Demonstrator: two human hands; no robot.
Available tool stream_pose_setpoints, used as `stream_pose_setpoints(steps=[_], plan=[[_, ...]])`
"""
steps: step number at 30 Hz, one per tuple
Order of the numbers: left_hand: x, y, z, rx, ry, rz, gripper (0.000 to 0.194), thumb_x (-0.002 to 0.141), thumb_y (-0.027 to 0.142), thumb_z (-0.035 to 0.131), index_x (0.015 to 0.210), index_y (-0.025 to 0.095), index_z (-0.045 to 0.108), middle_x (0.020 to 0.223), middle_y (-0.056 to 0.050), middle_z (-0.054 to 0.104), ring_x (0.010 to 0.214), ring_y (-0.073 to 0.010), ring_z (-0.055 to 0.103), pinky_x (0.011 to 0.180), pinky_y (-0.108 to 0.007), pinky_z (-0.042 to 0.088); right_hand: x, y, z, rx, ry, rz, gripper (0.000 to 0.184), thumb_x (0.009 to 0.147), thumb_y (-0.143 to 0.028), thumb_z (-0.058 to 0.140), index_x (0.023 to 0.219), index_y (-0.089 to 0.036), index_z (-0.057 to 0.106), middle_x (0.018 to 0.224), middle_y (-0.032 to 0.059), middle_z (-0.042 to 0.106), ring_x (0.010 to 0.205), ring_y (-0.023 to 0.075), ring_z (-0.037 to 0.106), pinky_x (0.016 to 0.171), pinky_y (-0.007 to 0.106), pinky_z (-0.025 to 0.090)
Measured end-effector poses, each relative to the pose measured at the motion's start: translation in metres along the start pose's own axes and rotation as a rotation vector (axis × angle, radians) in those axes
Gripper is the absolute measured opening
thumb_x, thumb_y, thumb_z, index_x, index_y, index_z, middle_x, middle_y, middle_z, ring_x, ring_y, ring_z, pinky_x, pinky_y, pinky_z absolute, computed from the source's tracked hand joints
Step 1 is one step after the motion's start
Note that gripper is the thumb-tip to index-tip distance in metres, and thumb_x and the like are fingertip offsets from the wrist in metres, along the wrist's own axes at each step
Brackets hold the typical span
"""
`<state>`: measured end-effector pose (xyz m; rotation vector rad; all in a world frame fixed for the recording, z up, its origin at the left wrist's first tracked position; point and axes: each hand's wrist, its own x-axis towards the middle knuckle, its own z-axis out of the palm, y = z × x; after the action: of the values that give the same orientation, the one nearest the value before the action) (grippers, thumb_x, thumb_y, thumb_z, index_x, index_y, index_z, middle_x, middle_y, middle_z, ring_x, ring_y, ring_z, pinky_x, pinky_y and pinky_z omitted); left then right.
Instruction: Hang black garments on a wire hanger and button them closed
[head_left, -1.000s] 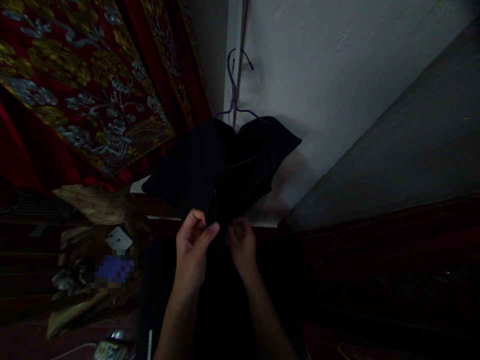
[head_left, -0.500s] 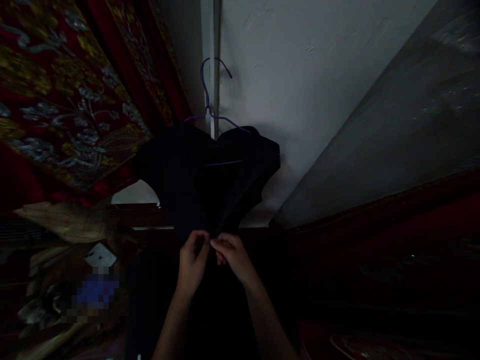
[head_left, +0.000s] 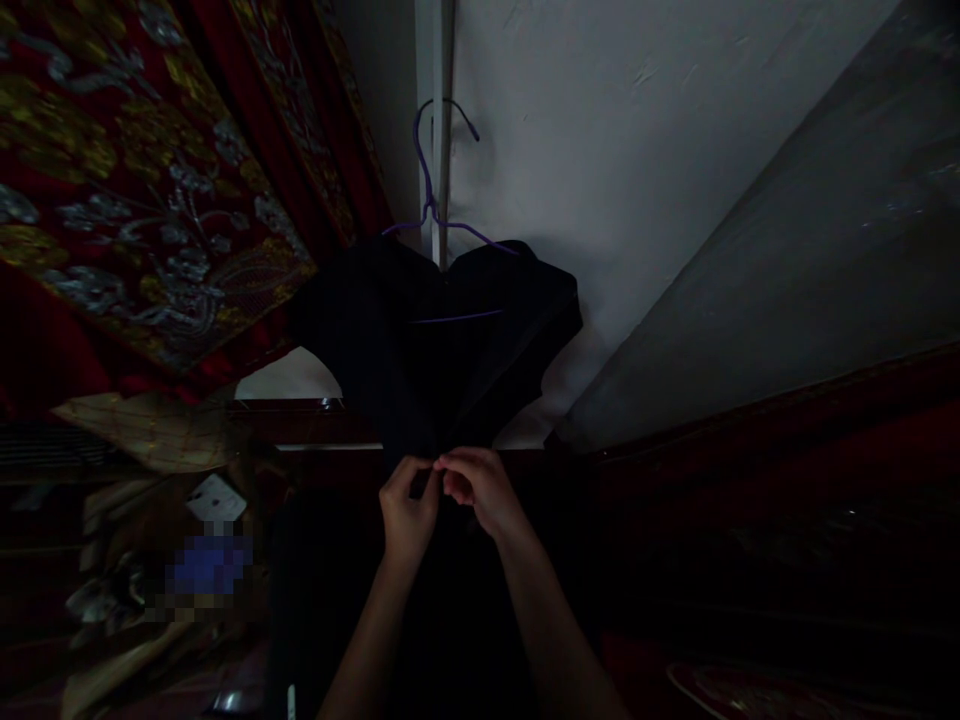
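A dark garment (head_left: pixel 356 345) with a deep V-shaped front opening hangs on a thin purple hanger (head_left: pixel 422 165). The hanger's lower bar shows across the inside of the neckline. At the bottom of the V, my left hand (head_left: pixel 407 508) pinches the front edge between thumb and fingers. Close against it, my right hand (head_left: pixel 486 492) is closed in a pinch on the garment's other front edge, fingers curled. The fingertips nearly meet. Whether a button or other fastener lies between them is too dark to see. The lower part of the garment merges into shadow.
The hanger hooks by a narrow pale post (head_left: pixel 441 60) against a grey wall (head_left: pixel 600 130). Red cloth (head_left: pixel 172 200) with gold and silver embroidery hangs at the left. Below it lie a checked cloth (head_left: pixel 161 430), a white phone (head_left: pixel 217 498) and other clutter.
The view has shifted slightly, so the garment and hanger appear a little higher and farther right. Both hands remain pinched together at the base of the opening, with small finger movements.
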<state>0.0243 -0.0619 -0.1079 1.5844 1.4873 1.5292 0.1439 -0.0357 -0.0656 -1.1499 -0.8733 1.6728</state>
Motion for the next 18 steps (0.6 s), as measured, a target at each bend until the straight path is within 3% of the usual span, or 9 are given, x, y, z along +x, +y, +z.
stream_pose_setpoints(steps=[3,7,11,14,16,17,18], plan=[[0.004,-0.010,0.007,0.043,-0.082,-0.031,0.013,0.092,0.026,0.060,0.083,0.019,0.065,0.080,-0.003,0.068,0.078,-0.0182,0.065,0.073,-0.029,0.048,0.017,-0.037,0.008,0.044,0.055,-0.061,0.024,0.060,-0.037,0.072,0.062,-0.013,0.071,0.042,-0.0032,0.053,0.035,0.0047,0.037,0.038,0.019,0.019],[0.008,-0.028,0.019,0.094,-0.213,-0.026,0.013,0.090,0.025,0.059,0.078,0.019,0.061,0.075,-0.003,0.065,0.071,-0.0186,0.063,0.067,-0.029,0.046,0.042,-0.122,0.023,0.102,0.109,-0.309,0.014,0.062,-0.027,0.067,0.059,-0.014,0.067,0.042,-0.0061,0.048,0.036,0.0030,0.033,0.037,0.018,0.016],[0.017,-0.031,0.021,0.119,-0.343,0.016,0.012,0.088,0.018,0.058,0.077,0.019,0.062,0.077,-0.004,0.066,0.072,-0.0193,0.064,0.067,-0.029,0.046,0.050,-0.186,0.038,0.072,0.045,-0.470,0.013,0.072,-0.021,0.063,0.062,-0.013,0.065,0.045,-0.0082,0.043,0.037,0.0014,0.031,0.037,0.017,0.016],[0.043,-0.013,0.008,0.141,-0.492,0.039,0.014,0.080,0.010,0.062,0.071,0.020,0.065,0.071,-0.003,0.067,0.066,-0.0193,0.064,0.064,-0.029,0.046,0.044,-0.193,0.046,0.009,0.019,-0.506,0.015,0.078,-0.020,0.061,0.064,-0.014,0.063,0.045,-0.0083,0.043,0.035,0.0022,0.033,0.037,0.017,0.018],[0.068,0.013,-0.007,0.141,-0.592,0.070,0.015,0.070,0.006,0.069,0.069,0.020,0.068,0.069,-0.003,0.069,0.065,-0.0202,0.066,0.065,-0.030,0.049,0.037,-0.186,0.047,-0.037,0.011,-0.519,0.016,0.081,-0.020,0.058,0.066,-0.015,0.063,0.044,-0.0079,0.044,0.034,0.0033,0.035,0.036,0.017,0.020],[0.082,0.031,-0.015,0.133,-0.618,0.101,0.018,0.069,0.006,0.072,0.078,0.022,0.073,0.080,-0.003,0.074,0.075,-0.0217,0.070,0.073,-0.031,0.052,0.033,-0.182,0.047,-0.063,0.005,-0.531,0.017,0.082,-0.021,0.058,0.066,-0.016,0.062,0.043,-0.0079,0.044,0.034,0.0036,0.035,0.036,0.017,0.020],[0.096,0.050,-0.023,0.123,-0.553,0.159,0.022,0.074,0.009,0.071,0.091,0.023,0.074,0.091,-0.004,0.076,0.084,-0.0223,0.072,0.080,-0.032,0.053,0.030,-0.178,0.047,-0.088,-0.001,-0.553,0.018,0.082,-0.021,0.058,0.065,-0.016,0.061,0.043,-0.0080,0.044,0.034,0.0036,0.036,0.036,0.017,0.021]])
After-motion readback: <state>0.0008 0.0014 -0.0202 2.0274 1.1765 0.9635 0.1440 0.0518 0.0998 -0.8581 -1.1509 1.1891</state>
